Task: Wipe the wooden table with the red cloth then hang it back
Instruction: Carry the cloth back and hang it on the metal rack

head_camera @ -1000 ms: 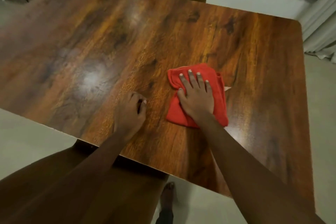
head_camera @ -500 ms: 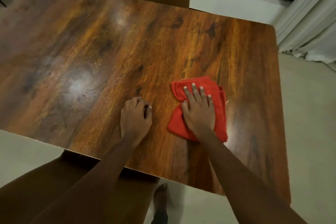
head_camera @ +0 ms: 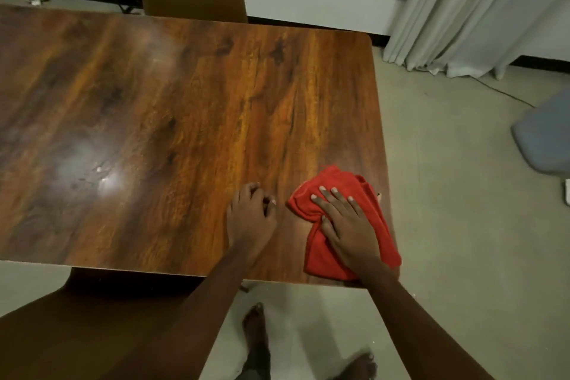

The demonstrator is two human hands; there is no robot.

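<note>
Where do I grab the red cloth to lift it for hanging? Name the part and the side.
Probably the bunched far fold of the red cloth, just beyond the fingertips of the right hand. It stands up in ridges off the wooden table, so fingers can curl over it from above; the rest lies flat under the palm.

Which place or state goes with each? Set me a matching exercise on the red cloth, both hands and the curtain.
Things:
1. red cloth
2. left hand
3. right hand
4. curtain

Places or states:
A. hangs beyond the far right corner of the table
B. fingers curled, resting on bare wood, holding nothing
C. fingers straight, pressing down on fabric
D. bunched at the table's near right corner

Pairs: 1-D, 2-B, 3-C, 4-A
</note>
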